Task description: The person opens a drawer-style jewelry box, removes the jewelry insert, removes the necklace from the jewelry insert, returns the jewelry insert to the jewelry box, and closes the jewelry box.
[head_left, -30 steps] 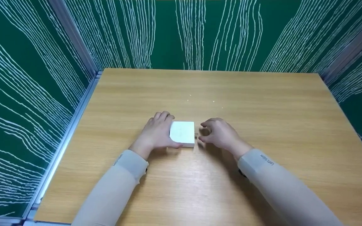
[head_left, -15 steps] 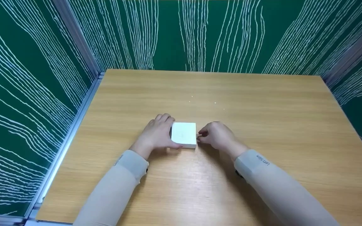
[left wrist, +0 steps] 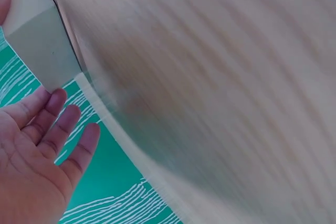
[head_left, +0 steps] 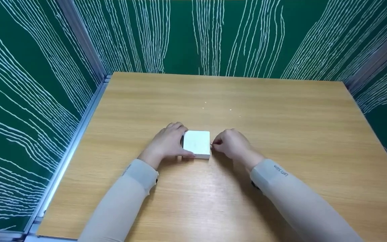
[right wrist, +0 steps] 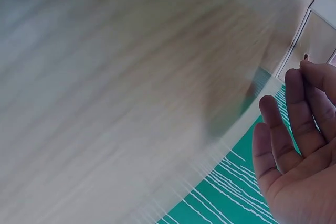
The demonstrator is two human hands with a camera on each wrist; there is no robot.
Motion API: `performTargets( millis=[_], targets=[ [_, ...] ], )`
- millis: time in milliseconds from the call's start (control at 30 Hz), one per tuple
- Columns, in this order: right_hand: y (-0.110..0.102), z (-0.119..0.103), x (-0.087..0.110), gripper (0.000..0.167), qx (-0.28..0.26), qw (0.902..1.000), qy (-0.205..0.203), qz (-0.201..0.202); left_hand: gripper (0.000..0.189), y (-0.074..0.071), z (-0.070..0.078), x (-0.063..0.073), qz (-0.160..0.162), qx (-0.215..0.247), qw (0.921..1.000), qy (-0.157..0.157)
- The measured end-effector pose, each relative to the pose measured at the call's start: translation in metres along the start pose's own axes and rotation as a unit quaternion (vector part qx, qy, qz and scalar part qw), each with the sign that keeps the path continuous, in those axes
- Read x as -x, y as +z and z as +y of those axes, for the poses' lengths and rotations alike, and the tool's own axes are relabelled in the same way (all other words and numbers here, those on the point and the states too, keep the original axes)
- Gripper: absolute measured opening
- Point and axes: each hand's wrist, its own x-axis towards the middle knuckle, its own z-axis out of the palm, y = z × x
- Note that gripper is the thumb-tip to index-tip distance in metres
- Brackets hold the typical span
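Note:
A small white box (head_left: 196,144) lies flat on the wooden table. My left hand (head_left: 167,143) grips it from the left, thumb along the near side and fingers on the far side; in the left wrist view the fingertips meet its edge. On the right, my right hand (head_left: 234,144) pinches a small brown pull tab (right wrist: 306,56) between thumb and index finger. The tab stands out from the box's right end, where a brown inset face framed in white shows in the right wrist view. The other fingers of that hand are loosely bent.
The wooden table (head_left: 281,117) spreads around the box. Several tiny white specks (head_left: 230,109) dot it beyond the hands. Green panels with white wavy lines (head_left: 183,40) enclose the back and sides, with a metal rail (head_left: 76,141) along the left edge.
My right hand has moved left to the box's right end, and its parted thumb and index finger have closed on the pull tab. My left hand keeps its grip on the box.

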Motion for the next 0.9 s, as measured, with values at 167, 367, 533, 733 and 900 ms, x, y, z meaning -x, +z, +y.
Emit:
performTargets(
  millis=[167, 367, 533, 733, 900],
  targets=[
    [0.001, 0.002, 0.000, 0.012, -0.002, 0.9999, 0.011, -0.010, 0.099, -0.001, 0.001, 0.001, -0.014, 0.016, 0.9998, -0.006],
    [-0.003, 0.002, -0.004, 0.011, 0.003, 1.0000, 0.002, 0.002, 0.097, -0.007, 0.003, -0.002, 0.001, 0.003, 1.0000, 0.000],
    [-0.007, 0.004, -0.004, 0.011, 0.009, 0.9999, 0.009, 0.000, 0.099, -0.010, 0.004, -0.004, -0.002, 0.009, 1.0000, 0.000],
    [-0.006, 0.005, 0.000, 0.012, 0.007, 0.9999, 0.007, 0.008, 0.099, -0.007, 0.004, -0.003, 0.003, 0.004, 1.0000, 0.002],
    [-0.009, 0.005, 0.002, 0.012, 0.004, 0.9999, 0.014, 0.002, 0.101, -0.009, 0.005, -0.003, 0.001, 0.008, 1.0000, -0.002]
  ],
)
